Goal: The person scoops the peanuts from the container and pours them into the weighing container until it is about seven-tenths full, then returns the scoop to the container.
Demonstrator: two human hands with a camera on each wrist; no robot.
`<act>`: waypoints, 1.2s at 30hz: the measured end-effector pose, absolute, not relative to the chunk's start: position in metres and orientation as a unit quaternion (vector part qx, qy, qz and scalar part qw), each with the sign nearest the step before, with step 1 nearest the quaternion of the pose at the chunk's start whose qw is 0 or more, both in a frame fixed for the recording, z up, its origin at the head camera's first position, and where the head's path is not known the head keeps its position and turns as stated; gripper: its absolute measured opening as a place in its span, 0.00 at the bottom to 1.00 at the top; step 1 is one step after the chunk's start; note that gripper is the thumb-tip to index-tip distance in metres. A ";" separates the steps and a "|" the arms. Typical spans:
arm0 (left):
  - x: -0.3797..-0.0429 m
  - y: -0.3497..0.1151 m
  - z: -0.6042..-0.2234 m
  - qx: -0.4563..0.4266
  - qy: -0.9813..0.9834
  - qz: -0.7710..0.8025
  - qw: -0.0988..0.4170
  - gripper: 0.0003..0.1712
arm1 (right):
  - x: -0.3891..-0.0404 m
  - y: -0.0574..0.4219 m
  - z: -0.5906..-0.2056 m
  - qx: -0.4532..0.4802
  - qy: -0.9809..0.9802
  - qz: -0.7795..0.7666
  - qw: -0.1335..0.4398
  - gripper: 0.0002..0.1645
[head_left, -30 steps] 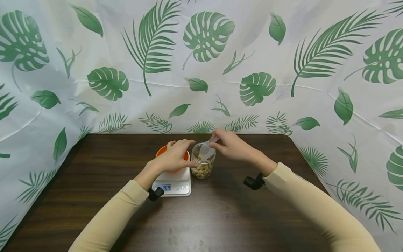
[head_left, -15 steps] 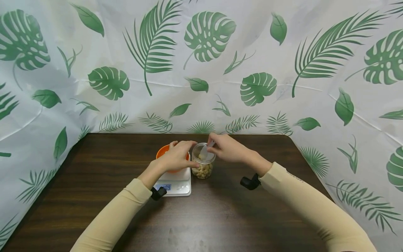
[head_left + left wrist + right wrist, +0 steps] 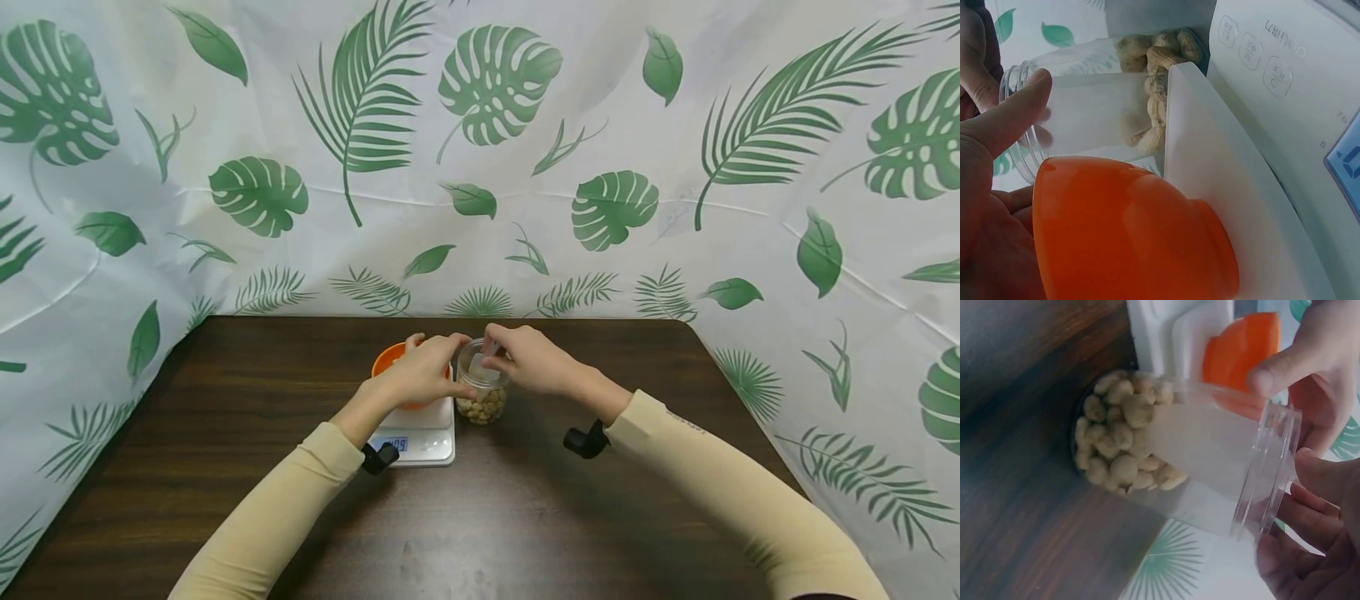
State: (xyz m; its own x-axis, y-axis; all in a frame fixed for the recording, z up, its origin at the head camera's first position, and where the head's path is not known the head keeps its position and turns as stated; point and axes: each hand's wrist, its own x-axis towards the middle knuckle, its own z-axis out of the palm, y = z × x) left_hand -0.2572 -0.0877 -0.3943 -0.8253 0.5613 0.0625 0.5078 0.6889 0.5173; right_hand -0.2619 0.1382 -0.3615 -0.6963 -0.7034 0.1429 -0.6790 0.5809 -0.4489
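Note:
In the head view a clear jar (image 3: 482, 408) of unshelled peanuts (image 3: 1122, 434) stands upright against the right side of a white kitchen scale (image 3: 431, 446). My left hand (image 3: 416, 372) holds the jar near its rim, thumb on the near side and fingers on the far side. Pinched by its handle in my right hand (image 3: 536, 360), a translucent white scoop (image 3: 1204, 450) points down inside the jar. Its tip meets the peanuts in the right wrist view. An orange bowl (image 3: 1116, 231) sits on the scale's platform, partly hidden beneath my left hand.
The scale's lit display (image 3: 393, 444) shows digits, too small to read surely. Dark wood table (image 3: 585, 517) extends around the items. A white leaf-print sheet (image 3: 525, 225) hangs behind the table's far edge.
My right hand has shifted left and slightly down, pushing the scoop deeper into the jar and turning it more upright. The left hand keeps its place on the jar.

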 end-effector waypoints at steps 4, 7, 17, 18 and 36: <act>-0.258 -0.088 -0.393 0.288 0.919 0.263 0.055 0.47 | -0.260 0.137 -0.364 -0.380 0.890 -0.252 0.011 0.06; -0.258 -0.088 -0.394 0.288 0.920 0.260 0.055 0.47 | -0.259 0.137 -0.364 -0.370 0.892 -0.262 0.005 0.06; -0.259 -0.089 -0.395 0.288 0.918 0.265 0.059 0.46 | -0.257 0.128 -0.360 -0.396 0.888 -0.235 -0.002 0.09; -0.259 -0.089 -0.395 0.287 0.918 0.265 0.060 0.46 | -0.257 0.127 -0.360 -0.394 0.889 -0.235 -0.001 0.09; -0.259 -0.089 -0.395 0.290 0.916 0.270 0.066 0.46 | -0.261 0.130 -0.364 -0.403 0.881 -0.247 -0.016 0.08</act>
